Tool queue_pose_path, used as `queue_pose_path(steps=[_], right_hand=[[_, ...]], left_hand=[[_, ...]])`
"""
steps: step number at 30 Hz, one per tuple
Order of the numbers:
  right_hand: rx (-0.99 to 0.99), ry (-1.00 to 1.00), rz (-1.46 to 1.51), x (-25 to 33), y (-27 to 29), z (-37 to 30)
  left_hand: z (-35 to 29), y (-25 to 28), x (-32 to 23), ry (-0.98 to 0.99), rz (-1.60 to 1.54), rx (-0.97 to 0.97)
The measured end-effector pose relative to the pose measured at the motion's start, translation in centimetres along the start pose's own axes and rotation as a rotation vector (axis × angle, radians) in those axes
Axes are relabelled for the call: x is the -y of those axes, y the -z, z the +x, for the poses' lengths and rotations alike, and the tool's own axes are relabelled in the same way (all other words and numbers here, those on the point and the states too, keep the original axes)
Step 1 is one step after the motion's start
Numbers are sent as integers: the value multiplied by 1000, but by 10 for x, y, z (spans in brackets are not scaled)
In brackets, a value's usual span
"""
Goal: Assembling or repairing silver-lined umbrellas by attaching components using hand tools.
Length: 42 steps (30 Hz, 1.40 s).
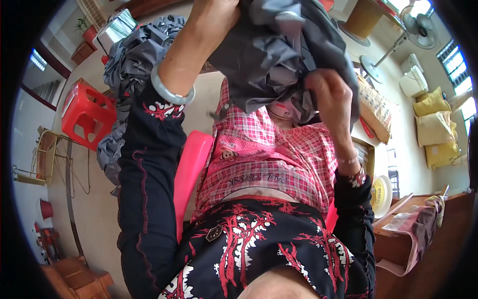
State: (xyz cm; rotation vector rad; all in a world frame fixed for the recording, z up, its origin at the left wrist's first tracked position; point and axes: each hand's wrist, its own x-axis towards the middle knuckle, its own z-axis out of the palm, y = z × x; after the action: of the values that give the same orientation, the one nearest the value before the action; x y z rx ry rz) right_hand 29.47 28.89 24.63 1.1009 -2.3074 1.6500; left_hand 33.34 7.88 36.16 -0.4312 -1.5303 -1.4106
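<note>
A bunched dark grey garment or cloth [264,60] hangs in front of me above my lap; its exact kind is hidden by the folds. My left hand [216,15] is raised at its upper left, closed on the edge, with the fingers partly cut off by the top of the view. At the lower right of the cloth, my right hand [331,92] is curled and grips a fold, slightly blurred. A pink and white checked apron [269,154] covers my lap beneath the cloth. A pale bangle [172,92] circles my left wrist.
A big heap of similar grey cloth [142,50] lies at my left, beside a red plastic stool [87,114]. The pink chair arm [191,174] is by my left elbow. To the right stand a fan [398,40], stuffed sacks [435,129] and a wooden table [438,239].
</note>
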Motion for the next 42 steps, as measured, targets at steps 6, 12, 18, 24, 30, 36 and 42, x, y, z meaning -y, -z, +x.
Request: queue_pose_path(steps=[6,12,18,24,30,36,42], right_hand=[[41,207,-578,-114,-12,-4],[175,235,-574,-90,-47,-24],[304,26,-520,-121,-71,-52],[555,-610,146,-111,-60,-44],[285,-644,288,-74,-40,-10],[370,-6,-166,-80,-85,12],[425,158,-315,-56,-113,-4]], left_hand=[[-21,-3,17,506,-256,15],[-42,12,27,419,-651,169],[-51,7,34,603,-177,-195],[-84,6,48,486,162,57],[-122,49,104,451,199,-53],[-197,140,202,845,-270,-217],[-154,48,129,1047,-637,-397]])
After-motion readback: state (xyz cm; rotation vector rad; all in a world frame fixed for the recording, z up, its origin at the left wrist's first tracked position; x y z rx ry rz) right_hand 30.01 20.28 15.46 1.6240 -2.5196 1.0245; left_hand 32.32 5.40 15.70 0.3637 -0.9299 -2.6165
